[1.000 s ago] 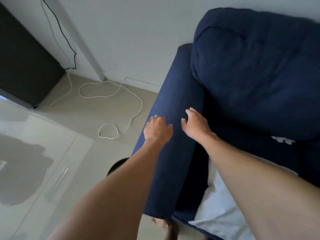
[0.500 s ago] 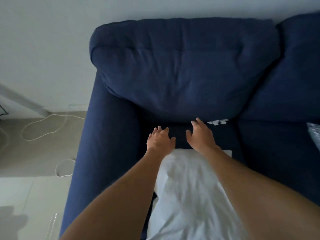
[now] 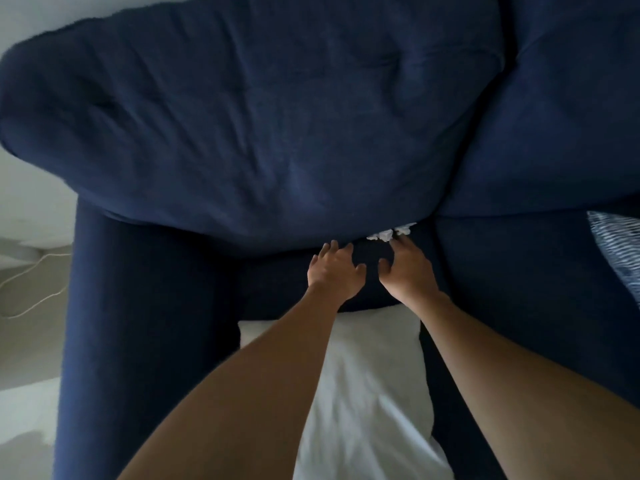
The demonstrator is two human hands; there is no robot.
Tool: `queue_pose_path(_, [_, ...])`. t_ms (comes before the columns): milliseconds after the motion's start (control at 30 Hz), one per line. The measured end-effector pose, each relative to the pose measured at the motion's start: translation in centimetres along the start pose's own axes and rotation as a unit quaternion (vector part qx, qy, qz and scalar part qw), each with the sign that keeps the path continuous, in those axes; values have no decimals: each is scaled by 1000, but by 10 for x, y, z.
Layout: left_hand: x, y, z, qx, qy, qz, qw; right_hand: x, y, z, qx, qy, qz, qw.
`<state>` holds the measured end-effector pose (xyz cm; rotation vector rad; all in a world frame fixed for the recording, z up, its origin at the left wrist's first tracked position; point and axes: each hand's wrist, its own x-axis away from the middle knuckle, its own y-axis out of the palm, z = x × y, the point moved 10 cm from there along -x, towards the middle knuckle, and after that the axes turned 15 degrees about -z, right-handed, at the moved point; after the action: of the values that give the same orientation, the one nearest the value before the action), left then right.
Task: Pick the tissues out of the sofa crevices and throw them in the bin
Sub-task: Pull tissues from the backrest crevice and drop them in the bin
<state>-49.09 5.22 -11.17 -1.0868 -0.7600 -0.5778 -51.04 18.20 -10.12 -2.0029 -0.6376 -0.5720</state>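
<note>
We are in a home — a living room, by the look of it. We see a navy fabric sofa with plump back cushions, a white pillow on its seat, and a pale cord trailing over the floor below a plain white wall.

We see the sofa covered in navy cloth, matt and faintly fuzzy, creased over its back cushions. The tissue in the far crevice looks like crumpled white paper. The near pillow is smooth white cloth, softly wrinkled.
</note>
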Motion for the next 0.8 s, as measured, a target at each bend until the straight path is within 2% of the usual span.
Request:
queue_pose_path(233, [-80,38,21,6,23,-28,999,-63,12,64,-12,21,8,1000])
queue_pose_path(400, [-119,45,38,17,50,-11,999,-104,17,85,-18,10,-6,1000])
queue_pose_path(533, [-147,60,37,15,41,-38,998,-128,25,95,5,-9,-36,999])
queue_pose_path(800, [-176,66,49,-11,57,-25,998,-161,39,120,62,17,-113,992])
